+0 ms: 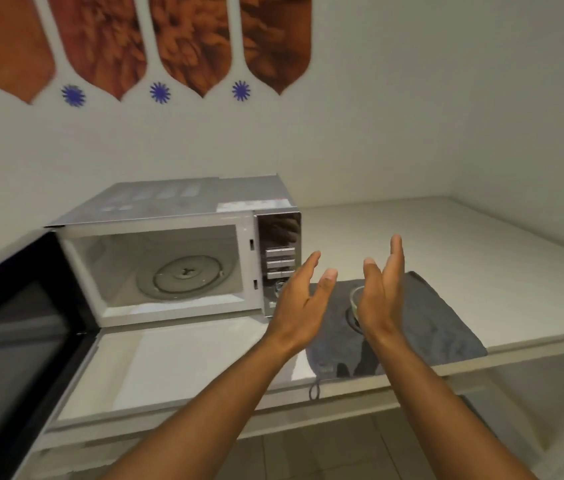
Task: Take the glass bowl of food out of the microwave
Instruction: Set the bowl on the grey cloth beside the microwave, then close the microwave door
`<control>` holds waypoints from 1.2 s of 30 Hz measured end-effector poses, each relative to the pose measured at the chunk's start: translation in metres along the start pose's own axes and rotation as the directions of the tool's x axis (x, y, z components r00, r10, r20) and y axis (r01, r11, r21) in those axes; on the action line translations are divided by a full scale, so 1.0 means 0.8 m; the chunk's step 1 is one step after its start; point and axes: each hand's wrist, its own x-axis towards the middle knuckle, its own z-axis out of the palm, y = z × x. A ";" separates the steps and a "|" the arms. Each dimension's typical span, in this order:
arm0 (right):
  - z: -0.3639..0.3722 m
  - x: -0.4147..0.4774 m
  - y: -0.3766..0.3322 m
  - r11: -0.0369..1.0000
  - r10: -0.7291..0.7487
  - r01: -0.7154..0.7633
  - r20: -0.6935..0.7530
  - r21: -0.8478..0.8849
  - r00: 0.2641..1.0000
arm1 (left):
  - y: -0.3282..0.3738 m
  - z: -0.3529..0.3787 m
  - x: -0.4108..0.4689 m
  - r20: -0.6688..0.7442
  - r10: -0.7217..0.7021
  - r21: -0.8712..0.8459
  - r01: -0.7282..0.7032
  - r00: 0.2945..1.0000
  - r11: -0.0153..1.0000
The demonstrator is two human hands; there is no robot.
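Note:
The silver microwave (176,216) stands on the white counter with its black door (21,341) swung wide to the left. Its cavity holds only the glass turntable (183,277). To the right of the microwave, the glass bowl (356,299) rests on a grey towel (439,323); only a sliver of its rim shows, and its contents are hidden behind my right hand. My left hand (303,299) and my right hand (382,289) hover above the towel, palms facing each other, fingers apart, holding nothing.
The white counter (464,244) stretches right to the wall corner. The open door juts out past the counter's front edge on the left. A loop of the towel hangs over the front edge. Tiled floor shows below.

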 end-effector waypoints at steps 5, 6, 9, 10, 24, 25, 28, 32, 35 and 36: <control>0.045 -0.010 -0.059 0.985 -0.171 0.171 0.027 -0.003 0.985 | 0.039 -0.086 -0.022 -0.086 0.115 0.151 -0.101 0.990 0.983; 0.054 -0.011 -0.069 0.978 -0.206 0.207 0.040 -0.008 0.978 | 0.047 -0.105 -0.026 -0.106 0.144 0.177 -0.124 0.984 0.976; 0.079 -0.014 -0.092 0.951 -0.302 0.307 0.097 -0.036 0.948 | 0.064 -0.159 -0.035 -0.174 0.175 0.231 -0.132 0.969 0.964; 0.087 -0.013 -0.096 0.940 -0.325 0.334 0.120 -0.065 0.938 | 0.069 -0.174 -0.037 -0.187 0.167 0.242 -0.119 0.968 0.963; 0.160 0.030 -0.084 0.520 -0.329 0.644 0.564 -0.561 0.757 | 0.096 -0.369 -0.085 -0.303 -0.004 0.736 0.237 0.953 0.634; 0.161 0.031 -0.081 0.492 -0.316 0.656 0.584 -0.573 0.747 | 0.092 -0.382 -0.090 -0.315 -0.043 0.751 0.277 0.948 0.600; 0.162 0.032 -0.072 0.432 -0.271 0.675 0.628 -0.598 0.729 | 0.076 -0.416 -0.103 -0.398 -0.221 0.771 0.455 0.890 0.446; 0.163 0.036 -0.074 0.391 -0.249 0.684 0.645 -0.616 0.723 | 0.066 -0.445 -0.125 -0.433 -0.404 0.782 0.559 0.806 0.275; 0.162 0.038 -0.077 0.386 -0.238 0.683 0.648 -0.620 0.724 | 0.062 -0.452 -0.133 -0.388 -0.428 0.783 0.537 0.816 0.314; 0.162 0.038 -0.076 0.382 -0.239 0.684 0.649 -0.621 0.722 | 0.063 -0.451 -0.134 -0.385 -0.421 0.780 0.534 0.821 0.326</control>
